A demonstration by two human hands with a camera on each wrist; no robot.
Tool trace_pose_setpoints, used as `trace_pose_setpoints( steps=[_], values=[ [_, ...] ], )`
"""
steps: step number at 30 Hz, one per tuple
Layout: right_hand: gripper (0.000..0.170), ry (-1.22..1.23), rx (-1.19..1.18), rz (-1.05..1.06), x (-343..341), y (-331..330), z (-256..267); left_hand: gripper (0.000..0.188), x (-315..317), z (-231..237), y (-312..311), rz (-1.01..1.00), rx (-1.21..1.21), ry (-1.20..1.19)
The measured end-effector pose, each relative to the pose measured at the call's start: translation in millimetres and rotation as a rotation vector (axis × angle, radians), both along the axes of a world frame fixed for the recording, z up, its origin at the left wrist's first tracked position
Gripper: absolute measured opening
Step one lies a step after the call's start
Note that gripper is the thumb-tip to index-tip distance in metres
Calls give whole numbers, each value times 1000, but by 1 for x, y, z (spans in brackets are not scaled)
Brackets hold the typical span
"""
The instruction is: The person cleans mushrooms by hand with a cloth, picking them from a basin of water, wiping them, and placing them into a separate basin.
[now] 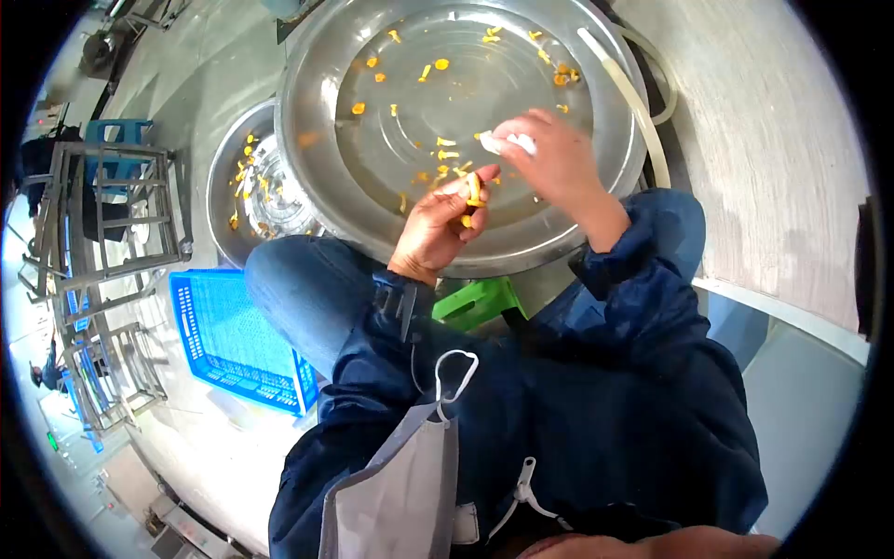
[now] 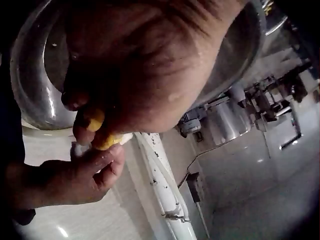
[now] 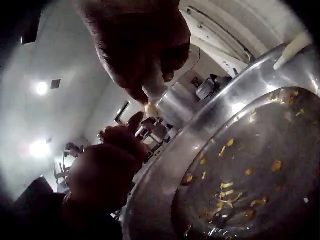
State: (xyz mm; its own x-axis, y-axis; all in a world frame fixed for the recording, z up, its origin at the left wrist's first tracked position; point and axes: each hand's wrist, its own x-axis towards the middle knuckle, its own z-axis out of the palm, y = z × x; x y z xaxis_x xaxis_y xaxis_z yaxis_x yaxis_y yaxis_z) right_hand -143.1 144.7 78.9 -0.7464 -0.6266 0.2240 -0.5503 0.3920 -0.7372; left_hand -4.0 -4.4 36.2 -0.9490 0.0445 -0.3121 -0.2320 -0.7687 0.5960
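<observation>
In the head view my left hand (image 1: 433, 225) pinches a small yellow mushroom (image 1: 474, 191) near its fingertips. A second yellow piece (image 1: 467, 221) sits lower among the same fingers, and both yellow bits also show in the left wrist view. My right hand (image 1: 563, 168) grips a crumpled white wad (image 1: 523, 143), soft like cloth or tissue, just right of the left hand. Beneath both hands lies a wide metal basin (image 1: 312, 140) of water with several yellow mushrooms (image 1: 441, 64) scattered in it.
A smaller metal bowl (image 1: 220, 191) with more yellow pieces stands left of the basin. A pale hose (image 1: 622, 82) hangs over the basin's right rim. Near the left knee is a blue plastic crate (image 1: 237, 326); a green stool (image 1: 480, 303) shows below the basin.
</observation>
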Motion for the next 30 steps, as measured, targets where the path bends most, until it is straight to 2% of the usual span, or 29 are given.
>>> trace_pose_setpoints(
  steps=[3,4,7,9,10,11,13,15,17,20,22,24,25,26,27,28,29,30],
  values=[
    [19,-17,-62,249,5,-2,3,31,0,-18,0,7,80,2],
    [20,-69,39,299,11,-2,8,41,2,-35,-7,-99,84,133],
    [18,-62,106,-28,-1,1,0,51,-5,-19,-4,-63,56,-5],
    [14,112,-84,-34,-19,10,-3,59,-13,-13,-5,-31,21,4],
    [13,39,-88,-51,-18,9,7,55,-20,-1,-11,-24,-11,-31],
    [12,-31,-81,-74,-14,9,18,51,-28,-9,-17,18,-39,-64],
    [13,-13,-22,-21,-8,8,22,45,-52,-44,-34,71,-83,-117],
    [13,0,14,-5,-10,10,22,33,-73,-114,-58,9,-366,-317],
    [13,8,26,-14,-15,10,22,26,-77,-183,-89,-369,-1265,-454],
    [12,16,44,-60,-20,11,24,28,-60,-249,-81,-749,-1904,-485],
    [12,71,127,-37,-22,12,27,29,-60,-258,-52,-632,-1722,-309],
    [13,90,103,-16,-28,12,26,28,-65,-252,-36,-505,-1611,-267],
    [12,3,190,-83,-27,12,27,28,-65,-306,-51,-477,-1914,46],
    [12,78,203,-69,-35,17,18,32,-76,-243,-57,-654,-1724,-433],
    [12,55,147,-64,-38,19,12,30,-79,-257,-53,-666,-1830,-410],
    [13,-39,109,-20,-35,16,18,31,-75,-232,-57,-699,-1701,-283],
    [12,19,180,-32,-31,17,20,33,-72,-199,-61,-733,-1556,-170],
    [12,4,179,8,-33,18,20,33,-72,-173,-72,-652,-1387,-175]
  ],
)
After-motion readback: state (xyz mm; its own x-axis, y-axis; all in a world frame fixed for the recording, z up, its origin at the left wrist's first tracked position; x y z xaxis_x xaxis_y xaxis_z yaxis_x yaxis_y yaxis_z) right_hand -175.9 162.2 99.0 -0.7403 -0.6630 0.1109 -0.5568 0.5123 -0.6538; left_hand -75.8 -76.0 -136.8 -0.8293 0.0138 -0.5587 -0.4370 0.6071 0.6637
